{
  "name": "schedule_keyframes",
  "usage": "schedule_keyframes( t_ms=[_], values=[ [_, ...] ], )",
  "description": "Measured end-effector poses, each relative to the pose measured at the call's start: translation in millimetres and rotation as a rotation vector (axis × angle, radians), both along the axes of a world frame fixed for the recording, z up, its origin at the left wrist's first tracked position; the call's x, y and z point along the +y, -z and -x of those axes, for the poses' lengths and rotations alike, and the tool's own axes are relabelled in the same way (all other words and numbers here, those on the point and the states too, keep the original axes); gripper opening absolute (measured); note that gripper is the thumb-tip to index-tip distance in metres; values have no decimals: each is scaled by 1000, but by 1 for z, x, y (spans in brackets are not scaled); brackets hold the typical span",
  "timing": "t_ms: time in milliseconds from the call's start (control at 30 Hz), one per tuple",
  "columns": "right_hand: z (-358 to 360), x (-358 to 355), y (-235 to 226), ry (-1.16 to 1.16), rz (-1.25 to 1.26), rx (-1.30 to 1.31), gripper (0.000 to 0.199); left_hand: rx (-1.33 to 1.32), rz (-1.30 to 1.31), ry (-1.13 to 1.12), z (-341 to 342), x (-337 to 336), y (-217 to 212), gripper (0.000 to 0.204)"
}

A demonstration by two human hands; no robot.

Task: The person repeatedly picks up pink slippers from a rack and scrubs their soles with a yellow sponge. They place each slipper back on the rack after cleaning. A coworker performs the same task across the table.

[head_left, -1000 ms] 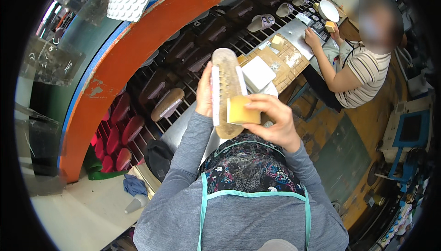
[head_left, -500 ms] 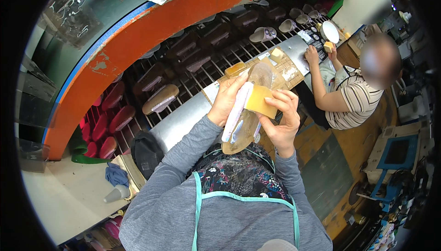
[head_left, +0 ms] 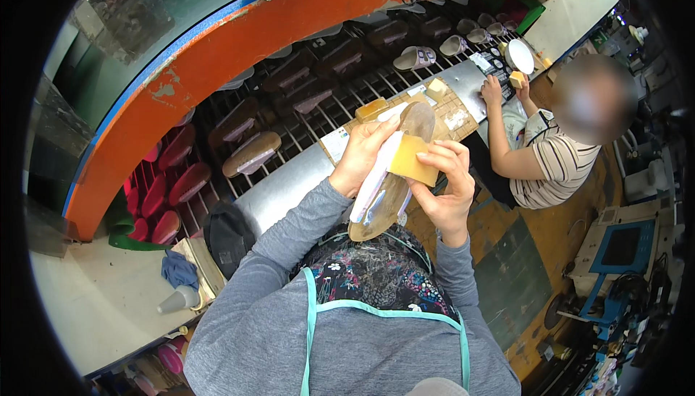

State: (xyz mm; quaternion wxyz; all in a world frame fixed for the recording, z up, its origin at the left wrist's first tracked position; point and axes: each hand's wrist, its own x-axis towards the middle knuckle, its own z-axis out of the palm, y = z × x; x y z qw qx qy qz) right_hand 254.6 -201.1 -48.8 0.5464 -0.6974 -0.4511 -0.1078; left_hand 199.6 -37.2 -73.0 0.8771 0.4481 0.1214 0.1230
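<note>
A brown-soled sandal (head_left: 376, 211) with a pale lavender upper hangs in front of my apron, its sole tilted up toward me. My left hand (head_left: 364, 151) grips it along the pale side, thumb against the edge. Across the middle of the sole lies a smooth yellow slab (head_left: 411, 158), pinched between the thumb and fingers of my right hand (head_left: 446, 182). The slab touches the sole and hides part of it. From this view I cannot tell what material the slab is.
Ahead, a conveyor rack (head_left: 289, 117) carries several sandals and soles beneath an orange arched frame (head_left: 195, 70). A cardboard-topped ledge (head_left: 452, 110) holds yellow blocks (head_left: 371, 110). On the right sits a person in a striped shirt (head_left: 557, 168), holding a small yellow block. A black bag (head_left: 228, 237) lies left.
The sandal and both hands stay almost in place, with the slab still on the sole. My right hand and the slab have shifted very slightly. The view has turned a little.
</note>
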Motion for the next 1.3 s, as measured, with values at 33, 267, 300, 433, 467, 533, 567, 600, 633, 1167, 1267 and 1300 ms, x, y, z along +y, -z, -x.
schedule_keyframes(
  t_ms=[33, 267, 300, 433, 467, 533, 567, 600, 633, 1167, 1267, 1300],
  values=[
    [0, 0, 0, -6, 8, -12, 42, 3, 3, -10, -1, 0, -1, 32],
    [9, 3, 8, -49, -4, 23, 43, 12, -31, -84, -11, 4, -8, 33],
    [10, 3, 9, -53, -12, 40, 44, 22, -38, -96, -13, 4, -8, 34],
    [14, 2, 14, -68, -15, 57, 44, 56, -67, -136, -22, 6, -11, 35],
    [15, 1, 15, -72, -16, 63, 44, 58, -74, -147, -24, 6, -12, 35],
    [16, 0, 17, -80, -11, 67, 44, 63, -88, -157, -28, 8, -13, 35],
    [17, -1, 18, -83, -6, 65, 45, 66, -95, -157, -30, 9, -13, 35],
    [18, -1, 19, -87, -1, 62, 45, 68, -103, -158, -33, 11, -13, 35],
    [20, -2, 20, -94, -2, 61, 45, 65, -99, -169, -34, 12, -13, 35],
    [36, -13, 28, -144, -13, 188, 42, 2, -36, -405, -54, 39, -11, 35],
    [38, -7, 31, -39, -61, 235, 43, -68, -51, -580, -53, 38, -8, 37],
    [40, -6, 32, -23, -59, 249, 43, -115, -102, -610, -51, 38, -7, 36]
  ],
)
